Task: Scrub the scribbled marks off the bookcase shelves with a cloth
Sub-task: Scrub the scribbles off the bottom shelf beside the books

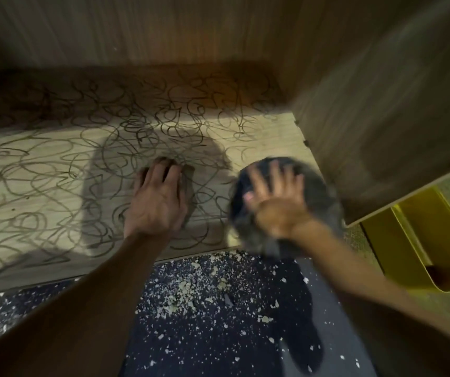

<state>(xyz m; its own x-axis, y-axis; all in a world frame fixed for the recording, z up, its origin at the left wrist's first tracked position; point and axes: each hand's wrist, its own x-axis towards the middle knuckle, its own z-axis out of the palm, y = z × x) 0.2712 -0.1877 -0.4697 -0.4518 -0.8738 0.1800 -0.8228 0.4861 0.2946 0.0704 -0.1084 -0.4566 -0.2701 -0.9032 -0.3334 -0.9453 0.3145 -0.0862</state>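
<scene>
The cloth (313, 210), dark grey and blurred, is lying on the right end of the shelf (41, 191), its near part hanging over the shelf's front edge, and I am seeing my right hand (275, 200) pressing on it with fingers spread flat. Nearest to me, the dark speckled floor (204, 322) is showing pale crumbs strewn along the shelf's front edge. My left hand (158, 200) is resting on the bare wood just left of the cloth, fingers extended and slightly apart, gripping nothing. Scribbled marks (142, 131) are covering the shelf from front edge to the shadowed back panel (136, 31). At right, the side panel (381, 110) is closing in near the cloth; a yellow container (422, 240) is sitting beyond it.
</scene>
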